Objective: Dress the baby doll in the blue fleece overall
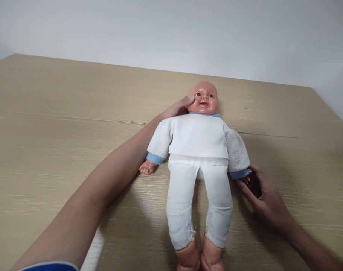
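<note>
A bald baby doll (198,139) lies on its back on the wooden table, head toward the far edge. It wears a white fleece top with a blue collar and blue cuffs, and white trousers with frayed hems. At the doll's head, my left hand (178,108) rests its thumb on the cheek, while its other fingers are hidden behind the head. My right hand (269,199) grips the blue sleeve cuff (239,174) on the right side of the picture, close to the doll's hand. The doll's other arm lies beside my left forearm, and its feet run to the bottom edge.
The light wooden table (47,150) fills most of the view, with a thin seam (103,119) across it. A pale wall (171,34) stands behind the far edge. A blue sleeve edge (49,266) shows at the bottom left.
</note>
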Demonstrator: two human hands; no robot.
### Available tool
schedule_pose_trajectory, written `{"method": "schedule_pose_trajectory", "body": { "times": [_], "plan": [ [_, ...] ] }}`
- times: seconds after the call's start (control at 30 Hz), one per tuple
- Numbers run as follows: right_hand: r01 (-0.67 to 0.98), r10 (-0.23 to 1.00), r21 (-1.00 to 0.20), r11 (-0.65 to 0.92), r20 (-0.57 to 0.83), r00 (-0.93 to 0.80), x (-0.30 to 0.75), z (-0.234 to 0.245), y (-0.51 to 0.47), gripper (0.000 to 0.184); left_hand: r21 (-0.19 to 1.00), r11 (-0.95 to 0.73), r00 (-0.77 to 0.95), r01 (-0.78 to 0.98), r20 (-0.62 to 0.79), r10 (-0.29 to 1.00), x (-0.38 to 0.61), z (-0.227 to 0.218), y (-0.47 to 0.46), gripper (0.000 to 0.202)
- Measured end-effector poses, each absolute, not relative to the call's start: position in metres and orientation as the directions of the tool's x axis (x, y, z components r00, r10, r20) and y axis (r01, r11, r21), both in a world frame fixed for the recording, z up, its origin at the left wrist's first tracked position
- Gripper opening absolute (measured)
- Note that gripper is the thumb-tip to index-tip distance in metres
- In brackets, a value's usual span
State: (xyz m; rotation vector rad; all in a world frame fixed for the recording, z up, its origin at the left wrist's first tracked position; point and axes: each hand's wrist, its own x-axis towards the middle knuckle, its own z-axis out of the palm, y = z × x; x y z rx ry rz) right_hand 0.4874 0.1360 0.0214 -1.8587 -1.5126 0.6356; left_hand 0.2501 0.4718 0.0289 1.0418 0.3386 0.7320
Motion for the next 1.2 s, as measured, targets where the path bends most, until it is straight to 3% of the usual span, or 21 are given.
{"method": "schedule_pose_trajectory", "body": {
  "times": [0.17,0.37,0.8,1.07,1.2],
  "plan": [
    [0.655,0.980,-0.747,-0.110,0.027,0.196,0.489,0.020,0.135,0.051,0.890,0.200,0.724,-0.409,0.182,0.666,0.253,0.027,0.479,0.075],
    [0.663,0.980,-0.741,-0.103,0.039,0.196,0.489,0.019,0.135,0.051,0.913,0.158,0.724,-0.375,0.182,0.665,0.256,0.020,0.488,0.083],
    [0.642,0.980,-0.757,-0.120,0.014,0.200,0.492,0.018,0.133,0.052,0.926,0.150,0.734,-0.345,0.167,0.658,0.253,0.020,0.492,0.074],
    [0.652,0.979,-0.749,-0.120,0.020,0.203,0.492,0.017,0.132,0.053,0.940,0.053,0.702,-0.338,0.214,0.679,0.255,0.022,0.486,0.078],
    [0.642,0.978,-0.755,-0.134,0.005,0.209,0.491,0.018,0.133,0.055,0.934,0.091,0.724,-0.344,0.202,0.659,0.253,0.025,0.486,0.069]
  ]
}}
